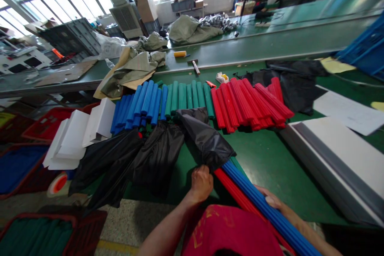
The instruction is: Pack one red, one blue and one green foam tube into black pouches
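My left hand (203,184) is closed on the mouth edge of a black plastic bag (207,138). Inside that bag are the far ends of a long blue ribbed tube (255,194), a red ribbed tube (237,192) and a green one (238,167), which is mostly hidden. My right hand (271,199) wraps around the tubes from the right side, thumb on the blue one; its other fingers are hidden. Beyond the bag lie rows of shorter ribbed tubes: blue tubes (147,98), green tubes (183,96) and red tubes (240,102).
Black bags (159,152) hang over the near table edge at left, beside folded white boxes (72,140). A long white-topped box (345,156) lies at right. Red crates (45,124) stand at lower left. A yellow roll (180,54) and a white-handled tool (196,67) lie further back.
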Demonstrator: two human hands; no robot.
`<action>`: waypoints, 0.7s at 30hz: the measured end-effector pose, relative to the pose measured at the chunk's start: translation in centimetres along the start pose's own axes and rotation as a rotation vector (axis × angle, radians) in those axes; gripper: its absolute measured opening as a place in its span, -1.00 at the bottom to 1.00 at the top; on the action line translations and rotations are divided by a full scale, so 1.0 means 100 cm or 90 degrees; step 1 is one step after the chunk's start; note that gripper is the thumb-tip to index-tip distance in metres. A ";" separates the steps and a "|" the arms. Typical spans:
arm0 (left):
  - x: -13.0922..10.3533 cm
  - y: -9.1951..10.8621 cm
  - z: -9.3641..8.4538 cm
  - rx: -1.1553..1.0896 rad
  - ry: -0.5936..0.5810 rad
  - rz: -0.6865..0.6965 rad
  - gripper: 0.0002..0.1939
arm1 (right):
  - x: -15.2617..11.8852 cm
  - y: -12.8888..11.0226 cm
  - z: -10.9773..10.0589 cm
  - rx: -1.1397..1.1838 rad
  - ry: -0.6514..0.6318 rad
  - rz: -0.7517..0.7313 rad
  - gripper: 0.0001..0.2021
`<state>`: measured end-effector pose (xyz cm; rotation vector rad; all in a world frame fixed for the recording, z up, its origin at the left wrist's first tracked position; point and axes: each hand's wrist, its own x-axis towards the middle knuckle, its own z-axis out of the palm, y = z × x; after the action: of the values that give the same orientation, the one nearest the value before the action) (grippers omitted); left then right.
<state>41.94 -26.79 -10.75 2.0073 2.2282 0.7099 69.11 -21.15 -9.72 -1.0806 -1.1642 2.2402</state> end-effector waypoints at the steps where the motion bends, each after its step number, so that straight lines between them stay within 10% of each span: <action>1: -0.002 0.003 0.003 -0.022 -0.019 0.059 -0.89 | 0.000 0.002 -0.001 -0.001 -0.001 0.002 -0.45; 7: -0.007 0.017 -0.007 -0.124 -0.022 0.336 -0.83 | -0.001 0.001 -0.001 0.010 -0.041 -0.003 -0.36; 14: 0.023 0.042 -0.080 -0.054 0.084 0.016 -0.76 | 0.002 -0.013 0.007 -0.033 -0.101 -0.011 -0.43; 21: 0.046 0.057 -0.069 0.018 0.040 0.058 -0.83 | 0.005 -0.018 0.013 -0.021 -0.116 -0.015 -0.48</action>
<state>44.17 -24.19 -1.27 2.1411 2.2038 0.7658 67.78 -20.43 -8.00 -0.8839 -1.2830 2.3491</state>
